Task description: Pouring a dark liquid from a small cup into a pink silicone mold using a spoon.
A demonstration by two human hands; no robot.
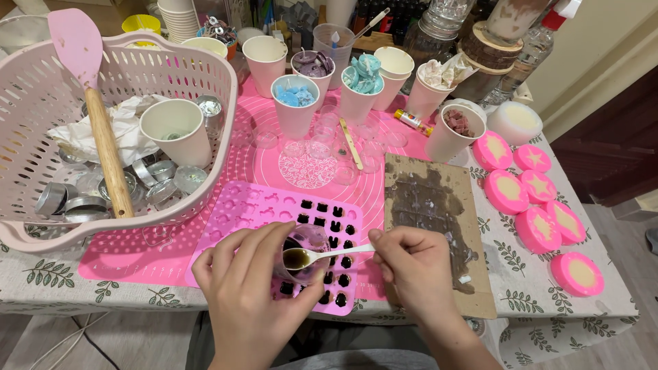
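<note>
Upper left, a pale pink basket (226, 89) with a wooden-handled pink spatula (96, 103), a white cup (177, 130), crumpled paper and small metal tins (68, 199). Behind, on a pink mat (137, 253) — paper cups of blue (295, 103), teal (362, 85) and purple (313, 68) pieces. At right, a stained cardboard sheet (439, 226) and round pink discs (541, 205) with cream stars on the leaf-print cloth.

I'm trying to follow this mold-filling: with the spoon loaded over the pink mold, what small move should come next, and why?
Probably carry the white spoon, held in the right hand, off the clear cup in the left hand and tip it into a nearby unfilled cavity of the pink mold. The spoon's bowl holds dark liquid, and many left-side cavities look empty.
</note>
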